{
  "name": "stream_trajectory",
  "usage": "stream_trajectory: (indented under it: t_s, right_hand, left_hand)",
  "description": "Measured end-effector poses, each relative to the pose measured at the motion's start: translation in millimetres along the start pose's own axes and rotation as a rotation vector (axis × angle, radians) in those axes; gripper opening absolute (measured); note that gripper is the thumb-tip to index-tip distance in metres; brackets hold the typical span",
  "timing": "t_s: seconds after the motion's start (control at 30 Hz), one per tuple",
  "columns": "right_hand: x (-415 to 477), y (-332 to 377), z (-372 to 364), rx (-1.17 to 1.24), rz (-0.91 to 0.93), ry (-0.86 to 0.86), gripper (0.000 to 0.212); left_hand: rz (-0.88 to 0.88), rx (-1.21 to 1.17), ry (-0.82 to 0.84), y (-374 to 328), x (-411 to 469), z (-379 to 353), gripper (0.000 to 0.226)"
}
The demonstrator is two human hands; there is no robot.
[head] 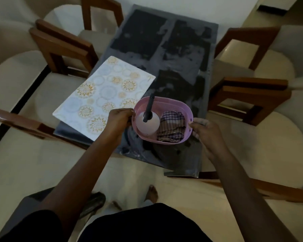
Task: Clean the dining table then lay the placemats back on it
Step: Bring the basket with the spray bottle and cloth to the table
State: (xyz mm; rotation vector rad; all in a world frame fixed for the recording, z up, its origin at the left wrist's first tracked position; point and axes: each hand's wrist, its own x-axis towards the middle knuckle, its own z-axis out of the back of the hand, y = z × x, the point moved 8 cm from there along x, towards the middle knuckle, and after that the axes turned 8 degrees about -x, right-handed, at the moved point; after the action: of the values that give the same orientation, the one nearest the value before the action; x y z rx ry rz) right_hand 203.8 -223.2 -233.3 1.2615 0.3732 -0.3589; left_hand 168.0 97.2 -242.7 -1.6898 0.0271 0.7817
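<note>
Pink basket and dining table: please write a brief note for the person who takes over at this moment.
Hands: left hand and right hand each grip one end of the pink basket, over the near end of the dining table.
In the basket: spray bottle, checked cloth.
One placemat lies askew at the near left corner.
Done: no wiping visible; the surface looks smeared.
Left: lift that placemat, spray, wipe, lay placemats back.

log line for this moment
left grip: holds pink basket | right grip: holds pink basket | inside: spray bottle, checked cloth | table: one placemat
</note>
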Motion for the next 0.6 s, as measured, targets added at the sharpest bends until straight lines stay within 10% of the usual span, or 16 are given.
stream_trajectory:
  t_s: [0.6]
  right_hand:
    - [21.5, -53.0, 36.2, -0.042, -0.134, -0.104, 0.015]
  left_hand:
    - [0.123, 0.173, 0.108, 35.1, 31.4, -62.0, 0.023]
